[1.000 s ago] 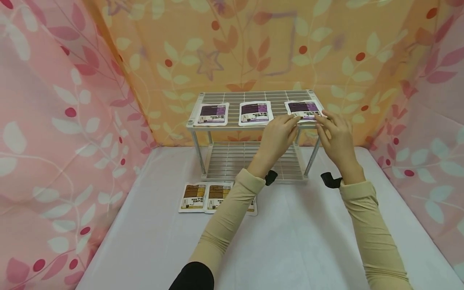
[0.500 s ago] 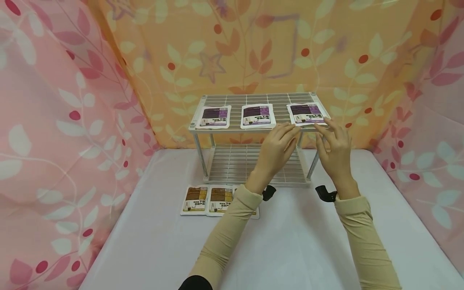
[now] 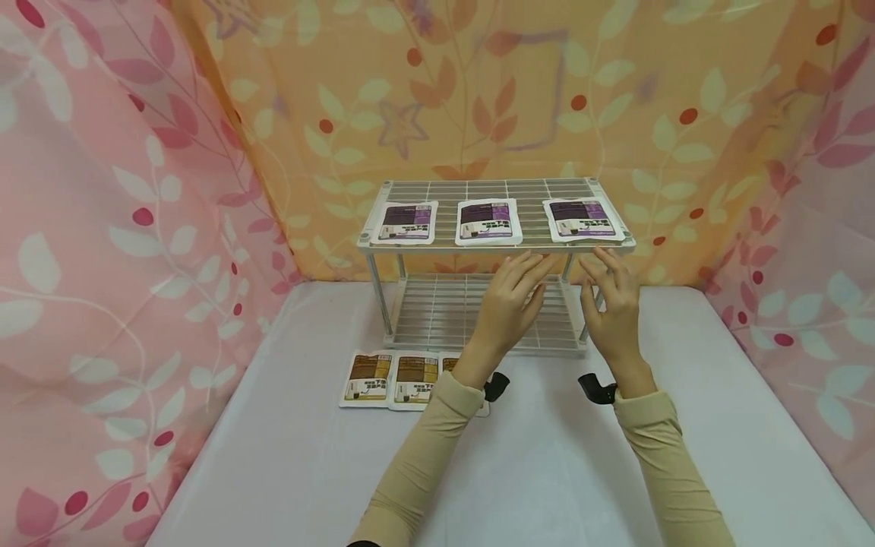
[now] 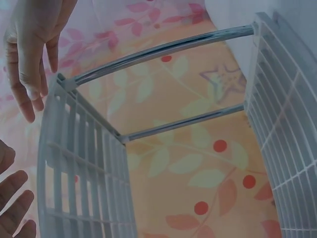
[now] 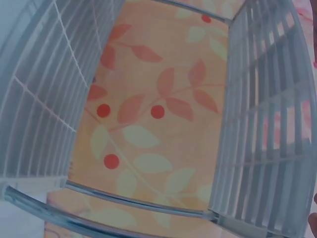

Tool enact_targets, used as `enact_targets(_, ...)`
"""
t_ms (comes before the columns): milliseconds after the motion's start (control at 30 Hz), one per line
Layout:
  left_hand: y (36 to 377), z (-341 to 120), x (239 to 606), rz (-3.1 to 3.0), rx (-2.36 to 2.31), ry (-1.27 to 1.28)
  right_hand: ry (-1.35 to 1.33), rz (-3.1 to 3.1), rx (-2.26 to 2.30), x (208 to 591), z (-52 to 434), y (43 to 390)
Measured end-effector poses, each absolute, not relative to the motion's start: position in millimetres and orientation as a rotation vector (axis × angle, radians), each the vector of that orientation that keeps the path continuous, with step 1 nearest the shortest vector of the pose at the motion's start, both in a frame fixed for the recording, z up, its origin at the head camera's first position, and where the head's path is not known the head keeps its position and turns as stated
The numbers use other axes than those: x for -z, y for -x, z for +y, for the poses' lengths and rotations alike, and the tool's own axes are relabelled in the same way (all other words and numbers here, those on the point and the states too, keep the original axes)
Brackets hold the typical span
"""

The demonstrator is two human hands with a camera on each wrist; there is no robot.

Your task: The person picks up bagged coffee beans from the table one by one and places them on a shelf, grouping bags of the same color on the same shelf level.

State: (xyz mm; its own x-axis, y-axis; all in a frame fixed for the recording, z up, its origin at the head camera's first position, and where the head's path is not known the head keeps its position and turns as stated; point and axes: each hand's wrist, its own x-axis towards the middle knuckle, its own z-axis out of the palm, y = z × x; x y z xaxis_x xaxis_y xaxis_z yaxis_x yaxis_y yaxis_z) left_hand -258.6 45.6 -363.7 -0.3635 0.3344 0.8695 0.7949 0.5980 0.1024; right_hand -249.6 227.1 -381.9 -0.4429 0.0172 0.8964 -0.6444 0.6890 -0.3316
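In the head view three white pouches with purple labels lie in a row on the top tier of a white wire rack (image 3: 429,249): a left pouch (image 3: 407,222), a middle pouch (image 3: 488,221) and a right pouch (image 3: 585,219). Just in front of the rack's front edge, my left hand (image 3: 507,302) is raised with loosely extended fingers, holding nothing. Beside it my right hand (image 3: 613,308) hangs in a similar pose below the right pouch, also holding nothing. The left wrist view shows my left fingers (image 4: 15,208) at its lower left edge and my right hand (image 4: 32,49) above.
Pouches with brown and yellow labels, including a leftmost one (image 3: 368,378), lie on the white table (image 3: 287,456) before the rack; my left sleeve partly covers them. The rack's lower tier (image 3: 437,311) bears nothing visible. Patterned curtains (image 3: 478,91) enclose the back and sides.
Both hands have come away from the right purple pouch, moving down and toward me. That pouch stays lying on the top tier. The head view has shifted slightly.
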Motion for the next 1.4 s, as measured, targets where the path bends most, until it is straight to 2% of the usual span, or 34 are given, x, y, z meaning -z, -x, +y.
enact_targets(1400, 243.2, -15.7, 467.4, -2.327, 0.719, 0.766, -0.602, -2.353, -0.980, 476.8, 162.9, 241.2)
